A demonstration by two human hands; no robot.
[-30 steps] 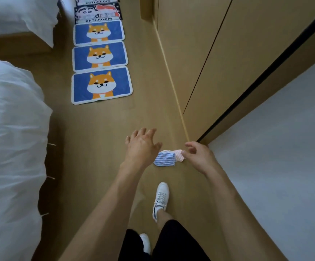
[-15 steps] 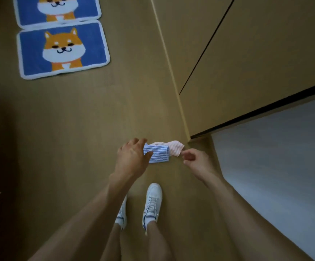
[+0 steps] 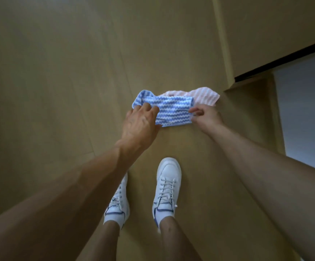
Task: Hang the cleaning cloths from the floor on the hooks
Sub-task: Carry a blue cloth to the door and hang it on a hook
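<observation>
Blue-and-white striped cloth (image 3: 171, 112) on wooden floor (image 3: 58, 91), overlapping pink striped cloth (image 3: 203, 96) beside cabinet corner (image 3: 228, 53). Left hand (image 3: 140, 125) gripping its left end, right hand (image 3: 205, 115) pinching its right edge. White sneakers (image 3: 167, 187) below.

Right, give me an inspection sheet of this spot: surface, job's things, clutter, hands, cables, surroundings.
Surface: tan wooden floor.
Job's things: blue striped cloth on the floor, lying partly over the pink striped cloth. No hooks in view.
Clutter: nothing seen.
Hands: left hand lies on the blue cloth's left end, grip unclear; right hand pinches its right edge with curled fingers.
Cables: nothing seen.
Surroundings: wooden cabinet at upper right, pale wall at right, two white sneakers below the cloths.
</observation>
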